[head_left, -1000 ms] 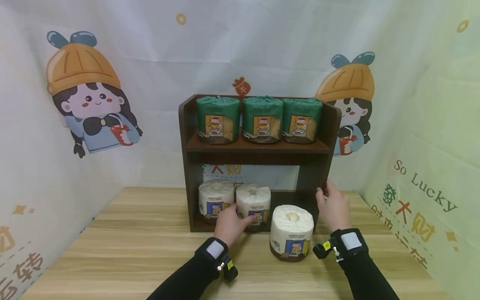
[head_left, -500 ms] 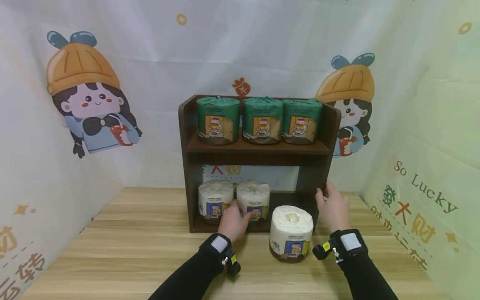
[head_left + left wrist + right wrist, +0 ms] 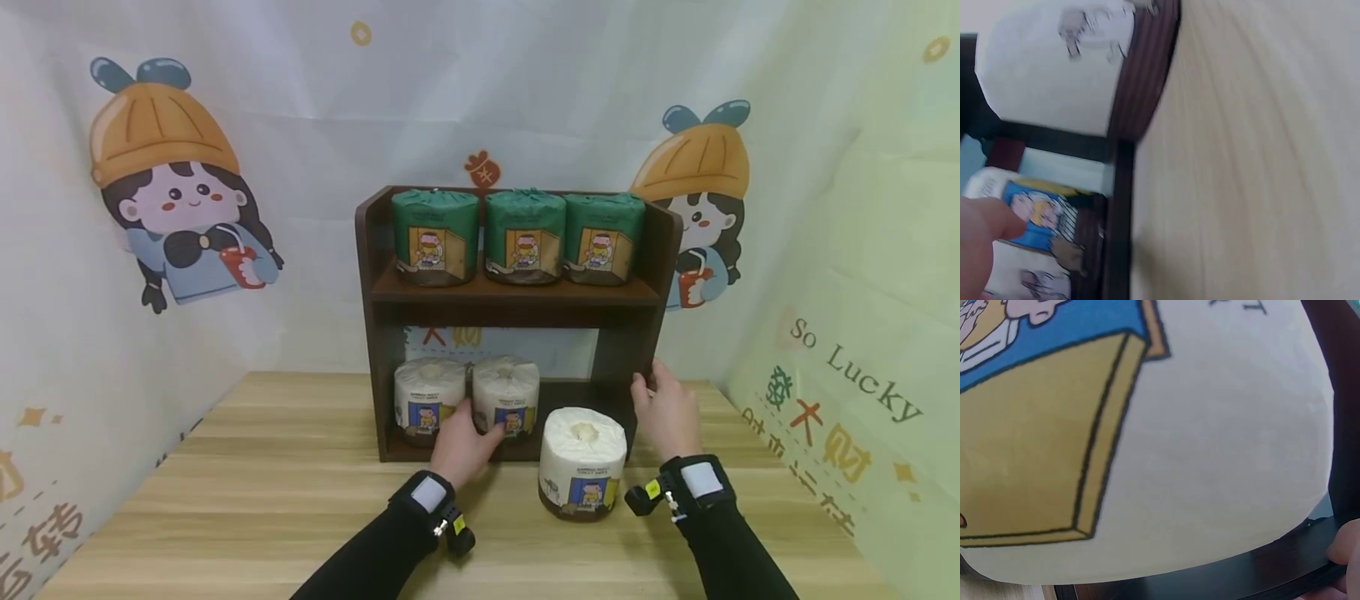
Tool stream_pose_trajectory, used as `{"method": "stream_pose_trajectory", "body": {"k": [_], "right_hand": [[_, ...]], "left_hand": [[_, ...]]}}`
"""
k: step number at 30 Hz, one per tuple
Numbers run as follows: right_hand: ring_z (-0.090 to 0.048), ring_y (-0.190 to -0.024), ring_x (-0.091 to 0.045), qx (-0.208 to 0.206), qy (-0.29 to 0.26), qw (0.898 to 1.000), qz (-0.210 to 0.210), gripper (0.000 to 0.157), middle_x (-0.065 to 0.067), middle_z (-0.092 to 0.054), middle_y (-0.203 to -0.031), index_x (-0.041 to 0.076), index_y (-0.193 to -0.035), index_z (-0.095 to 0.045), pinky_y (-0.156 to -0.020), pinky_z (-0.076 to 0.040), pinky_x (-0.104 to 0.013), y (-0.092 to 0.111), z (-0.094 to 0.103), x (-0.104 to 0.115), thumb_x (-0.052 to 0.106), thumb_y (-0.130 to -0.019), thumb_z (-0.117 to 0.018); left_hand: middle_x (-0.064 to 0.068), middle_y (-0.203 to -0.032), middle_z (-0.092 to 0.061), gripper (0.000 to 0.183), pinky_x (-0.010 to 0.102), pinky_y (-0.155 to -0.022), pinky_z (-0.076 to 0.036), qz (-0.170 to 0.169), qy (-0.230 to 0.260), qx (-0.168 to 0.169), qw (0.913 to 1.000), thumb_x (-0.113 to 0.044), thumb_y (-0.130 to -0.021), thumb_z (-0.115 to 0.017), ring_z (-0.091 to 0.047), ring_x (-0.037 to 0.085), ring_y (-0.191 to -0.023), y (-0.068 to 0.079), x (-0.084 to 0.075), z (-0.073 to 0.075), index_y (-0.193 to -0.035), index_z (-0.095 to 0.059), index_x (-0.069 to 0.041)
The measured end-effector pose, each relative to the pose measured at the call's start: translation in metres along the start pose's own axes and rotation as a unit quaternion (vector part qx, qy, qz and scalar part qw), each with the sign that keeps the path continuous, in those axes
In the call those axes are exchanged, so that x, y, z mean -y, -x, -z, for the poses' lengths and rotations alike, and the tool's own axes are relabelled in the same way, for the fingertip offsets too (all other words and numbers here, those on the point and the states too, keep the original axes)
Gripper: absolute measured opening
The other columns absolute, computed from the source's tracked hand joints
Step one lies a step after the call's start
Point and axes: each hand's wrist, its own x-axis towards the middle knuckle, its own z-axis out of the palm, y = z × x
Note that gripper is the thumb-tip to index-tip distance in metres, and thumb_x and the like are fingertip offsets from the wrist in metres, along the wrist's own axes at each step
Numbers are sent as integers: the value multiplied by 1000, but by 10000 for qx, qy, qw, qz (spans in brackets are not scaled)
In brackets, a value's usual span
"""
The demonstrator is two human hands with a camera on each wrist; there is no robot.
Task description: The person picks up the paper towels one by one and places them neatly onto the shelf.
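A dark brown two-tier shelf [image 3: 517,315] stands on the table. On its lower level sit two white-wrapped toilet rolls, a left roll [image 3: 427,387] and a second roll [image 3: 517,389] just right of it. My left hand [image 3: 462,446] grips the second roll, thumb across its printed front and fingers at its left side, partly hidden between the rolls. My right hand [image 3: 667,417] holds the front edge of the shelf's right side panel, thumb inside. A third white toilet roll [image 3: 582,458] stands upright on the table before the shelf's right part, touched by neither hand.
Three green-wrapped toilet rolls [image 3: 525,229] stand in a row on the upper level. The wooden table [image 3: 247,500] extends to both sides. Printed cloth [image 3: 315,208] hangs behind and along the sides.
The second white roll has shifted slightly back into the lower level, with my left hand on it. My right hand has stayed on the side panel.
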Motion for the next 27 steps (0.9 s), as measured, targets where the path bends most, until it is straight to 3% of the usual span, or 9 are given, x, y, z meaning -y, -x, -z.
{"method": "stream_pose_trajectory", "body": {"k": [5, 8, 10, 13, 17, 22, 27], "right_hand": [[-63, -94, -41, -5, 19, 10000, 25, 20, -26, -67, -107, -1, -115, -59, -72, -56, -54, -3, 1, 0, 14, -101, -58], [-64, -94, -41, 17, 12, 10000, 0, 21, -26, -67, -107, -1, -116, -59, -72, -56, -54, -4, 2, -1, 14, -101, -58], [-64, -93, -42, 11, 6, 10000, -31, 22, -26, -67, -107, -1, -116, -58, -72, -56, -54, -4, 2, -1, 15, -101, -58], [-63, -93, -42, 6, -6, 10000, -73, 22, -27, -67, -107, -1, -116, -58, -72, -56, -55, -3, 3, -2, 14, -101, -58], [-63, -94, -42, 9, -4, 9999, -101, 21, -26, -67, -108, -1, -116, -59, -72, -56, -55, -1, 1, -3, 15, -101, -58], [-63, -94, -42, -60, 28, 10000, -49, 20, -26, -67, -106, -1, -115, -59, -72, -56, -55, -1, -1, -5, 14, -101, -59], [-64, -92, -41, -101, 40, 9999, -14, 22, -26, -67, -106, -1, -116, -59, -72, -56, -55, -2, -3, -5, 14, -100, -60]], "left_hand": [[16, -114, -66, 63, 44, -75, -55, -65, 37, -295, 9995, -34, -91, -68, -64, 24, -92, 10, -14, 11, -138, -48, 5], [12, -117, -66, 60, 44, -78, -55, -337, 450, -283, 9980, -34, -92, -66, -64, 22, -96, 15, -24, 14, -139, -49, -1], [13, -121, -64, 61, 45, -84, -54, -643, 906, -13, 9938, -35, -93, -67, -62, 24, -103, 18, -31, 13, -140, -47, -2], [13, -135, -54, 71, 46, -98, -47, -938, 1524, 721, 9812, -39, -92, -70, -51, 24, -119, 21, -39, 9, -147, -40, -5], [10, -151, -36, 96, 46, -106, -38, -954, 1578, 1513, 9711, -50, -84, -76, -35, 22, -132, 25, -42, -3, -155, -25, -10], [12, -155, -27, 114, 45, -107, -36, -657, 1746, 2041, 9610, -51, -75, -83, -32, 25, -134, 29, -43, -20, -157, -16, -11], [12, -153, -30, 122, 48, -108, -34, -502, 1846, 2236, 9557, -48, -71, -87, -34, 22, -132, 30, -41, -34, -158, -11, -11]]}}
